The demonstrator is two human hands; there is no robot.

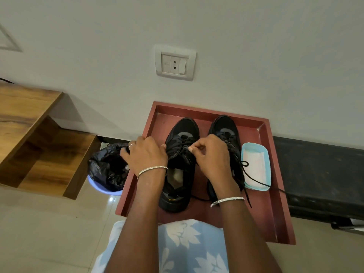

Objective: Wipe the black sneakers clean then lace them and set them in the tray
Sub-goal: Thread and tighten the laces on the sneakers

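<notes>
Two black sneakers stand side by side, toes to the wall, in a dark red tray (pixel 275 194). Over the left sneaker (pixel 182 133) my left hand (pixel 146 154) grips the lace at the tongue's left side. My right hand (pixel 211 154) pinches the lace of the same shoe from the right, thumb and forefinger together. The right sneaker (pixel 226 125) is partly hidden behind my right hand, and its loose black lace (pixel 258 181) trails to the right over a light blue dish.
A light blue dish (pixel 266 154) holding a white cloth sits in the tray's right part. Left of the tray stands a lilac bin (pixel 102 189) lined with a black bag. A wooden shelf (pixel 29 123) is at far left, a black ledge (pixel 319 174) at right.
</notes>
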